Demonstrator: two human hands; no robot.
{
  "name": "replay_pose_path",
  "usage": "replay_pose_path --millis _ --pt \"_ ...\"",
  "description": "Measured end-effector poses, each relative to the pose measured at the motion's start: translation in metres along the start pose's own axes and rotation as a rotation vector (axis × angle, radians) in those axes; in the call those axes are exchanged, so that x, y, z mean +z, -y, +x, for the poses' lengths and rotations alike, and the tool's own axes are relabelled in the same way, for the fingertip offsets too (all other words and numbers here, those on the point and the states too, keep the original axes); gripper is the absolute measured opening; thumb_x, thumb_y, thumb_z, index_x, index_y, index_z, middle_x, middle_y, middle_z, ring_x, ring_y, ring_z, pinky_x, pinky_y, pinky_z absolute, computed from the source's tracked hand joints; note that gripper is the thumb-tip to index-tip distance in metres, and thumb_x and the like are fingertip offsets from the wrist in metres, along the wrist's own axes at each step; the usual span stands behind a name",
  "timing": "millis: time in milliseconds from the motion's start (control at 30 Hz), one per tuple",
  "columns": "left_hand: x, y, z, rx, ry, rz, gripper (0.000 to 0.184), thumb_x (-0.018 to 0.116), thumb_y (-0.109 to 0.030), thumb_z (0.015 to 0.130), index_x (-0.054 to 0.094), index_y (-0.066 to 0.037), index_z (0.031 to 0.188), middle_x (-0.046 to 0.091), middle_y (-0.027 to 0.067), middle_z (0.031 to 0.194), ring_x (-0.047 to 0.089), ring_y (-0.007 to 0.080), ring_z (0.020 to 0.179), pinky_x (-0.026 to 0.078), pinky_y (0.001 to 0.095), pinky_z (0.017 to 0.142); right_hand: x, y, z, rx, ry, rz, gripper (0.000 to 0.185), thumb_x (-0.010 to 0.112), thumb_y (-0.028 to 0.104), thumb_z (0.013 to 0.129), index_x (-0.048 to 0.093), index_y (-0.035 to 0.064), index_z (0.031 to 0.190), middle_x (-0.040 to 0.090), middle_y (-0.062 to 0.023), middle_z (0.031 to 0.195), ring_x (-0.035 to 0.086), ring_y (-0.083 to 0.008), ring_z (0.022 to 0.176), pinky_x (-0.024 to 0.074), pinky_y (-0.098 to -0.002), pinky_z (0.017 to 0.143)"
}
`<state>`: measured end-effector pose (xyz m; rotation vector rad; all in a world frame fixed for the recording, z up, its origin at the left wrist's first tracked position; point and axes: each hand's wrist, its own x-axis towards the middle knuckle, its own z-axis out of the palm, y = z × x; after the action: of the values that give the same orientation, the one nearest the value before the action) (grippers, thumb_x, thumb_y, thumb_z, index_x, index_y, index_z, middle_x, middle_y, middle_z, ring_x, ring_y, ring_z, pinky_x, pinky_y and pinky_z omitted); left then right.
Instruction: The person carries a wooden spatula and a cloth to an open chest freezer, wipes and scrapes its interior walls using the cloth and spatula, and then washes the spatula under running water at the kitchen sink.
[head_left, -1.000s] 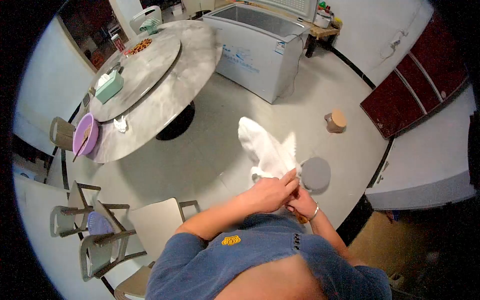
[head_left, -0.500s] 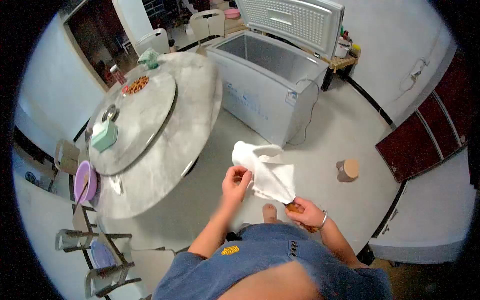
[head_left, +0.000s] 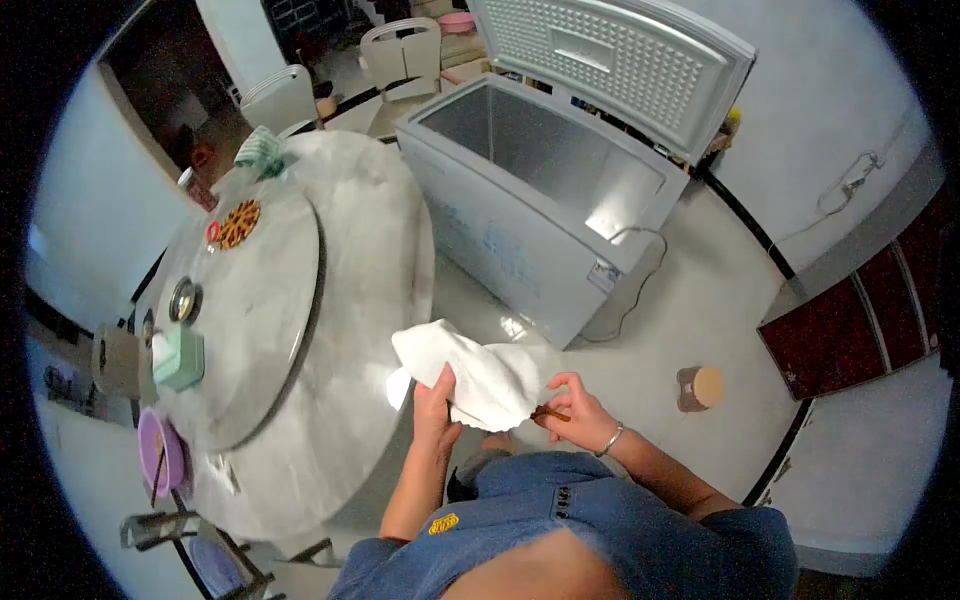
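A white cloth is bunched in front of my body, beside the round table's edge. My left hand is closed on the cloth's lower left side, thumb on top. At the cloth's right end, my right hand holds a brown handle between its fingers, with a bracelet on the wrist. The cloth hides whatever the handle is joined to.
A marble table on the left bears a green tissue box, a patterned round item and a metal bowl. An open chest freezer stands ahead. A small stool is at right, a purple basin at left.
My left hand has gone from bare, loosely curled fingers to gripping the cloth. Cloth and hands have shifted left. The view has moved nearer the table and freezer.
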<state>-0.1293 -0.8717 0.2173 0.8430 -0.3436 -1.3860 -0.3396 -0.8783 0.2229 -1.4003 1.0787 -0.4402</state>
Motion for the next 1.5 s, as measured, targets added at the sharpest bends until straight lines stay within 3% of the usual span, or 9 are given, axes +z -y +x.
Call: replay_pose_path --millis 200,267,600,833,900,1000,1167,1433,1500 --pt "0.027 -0.038 0.085 0.047 0.021 -0.029 0.047 0.058 -0.013 0.074 0.036 0.0 0.113 0.046 0.0118 0.107 0.047 0.0237 0.097 0.04 0.0346 0.083 -0.036 0.068 0.073 -0.267 -0.167 -0.359 0.075 0.062 0.022 0.069 0.014 0.0094 0.126 0.053 -0.0185 0.098 0.053 -0.0329 0.085 0.0438 -0.0379 0.071" --pt "0.039 -0.046 0.105 -0.054 0.021 0.01 0.052 0.06 -0.013 0.072 0.034 0.0 0.115 0.046 0.0121 0.108 0.047 0.0241 0.097 0.041 0.0349 0.083 -0.048 0.086 0.099 -0.042 0.173 -0.671 0.065 0.058 0.029 0.071 0.024 0.0088 0.123 0.051 -0.0189 0.102 0.052 -0.0328 0.088 0.0421 -0.0379 0.075" --pt "0.047 -0.017 0.195 -0.172 0.177 0.173 0.054 0.049 -0.005 0.068 0.028 0.0 0.118 0.046 0.0146 0.105 0.05 0.0251 0.092 0.044 0.0368 0.075 -0.088 0.049 0.201 -0.346 0.113 -0.354 0.042 0.049 0.035 0.077 0.047 0.0071 0.108 0.054 -0.0155 0.094 0.047 -0.0299 0.096 0.0327 -0.0387 0.081" --pt "0.133 -0.011 0.275 -0.049 -0.119 0.068 0.046 0.058 -0.009 0.069 0.037 -0.004 0.11 0.047 0.009 0.099 0.049 0.0198 0.089 0.044 0.0335 0.072 -0.171 0.104 0.266 -0.14 0.315 -0.373 0.043 0.056 0.024 0.076 0.037 0.0009 0.107 0.05 -0.0195 0.1 0.052 -0.0267 0.09 0.0413 -0.0321 0.075" --pt "0.137 -0.003 0.301 -0.064 -0.076 -0.051 0.044 0.055 -0.008 0.073 0.036 -0.003 0.111 0.047 0.0101 0.101 0.049 0.021 0.091 0.044 0.034 0.075 -0.193 0.101 0.278 -0.371 -0.218 -0.526 0.051 0.054 0.022 0.077 0.029 0.0013 0.117 0.048 -0.0201 0.102 0.051 -0.0262 0.092 0.0408 -0.0318 0.076" --pt "0.149 0.012 0.323 -0.101 -0.044 -0.259 0.044 0.052 -0.011 0.076 0.034 -0.003 0.115 0.046 0.0112 0.106 0.048 0.0232 0.095 0.041 0.0349 0.081 -0.22 0.105 0.303 -0.451 0.006 -0.244 0.057 0.052 0.021 0.079 0.022 -0.0004 0.122 0.042 -0.0193 0.108 0.043 -0.0266 0.101 0.0344 -0.0353 0.085" --pt "0.155 0.041 0.365 -0.2 -0.001 -0.35 0.041 0.053 -0.014 0.076 0.037 -0.006 0.113 0.047 0.0103 0.105 0.047 0.023 0.096 0.04 0.036 0.083 -0.232 0.09 0.325 0.055 0.278 0.307 0.051 0.041 0.023 0.085 0.016 0.0035 0.125 0.051 -0.0092 0.081 0.052 -0.0115 0.054 0.0452 -0.0223 0.048" --pt "0.177 0.046 0.431 -0.109 -0.046 -0.094 0.032 0.051 -0.01 0.079 0.042 -0.005 0.109 0.05 0.0066 0.103 0.048 0.0185 0.093 0.04 0.0308 0.078 -0.256 0.098 0.373 0.213 0.129 0.066 0.045 0.037 0.029 0.086 0.025 0.0026 0.12 0.048 -0.0177 0.099 0.051 -0.0193 0.081 0.0442 -0.0308 0.066" --pt "0.181 0.042 0.451 -0.341 -0.148 -0.383 0.031 0.051 -0.011 0.079 0.042 -0.005 0.109 0.049 0.0065 0.103 0.048 0.0177 0.093 0.04 0.0293 0.077 -0.264 0.099 0.385 0.246 0.016 -0.082 0.04 0.038 0.026 0.085 0.033 0.0003 0.116 0.047 -0.0189 0.103 0.05 -0.0224 0.087 0.042 -0.0328 0.072"
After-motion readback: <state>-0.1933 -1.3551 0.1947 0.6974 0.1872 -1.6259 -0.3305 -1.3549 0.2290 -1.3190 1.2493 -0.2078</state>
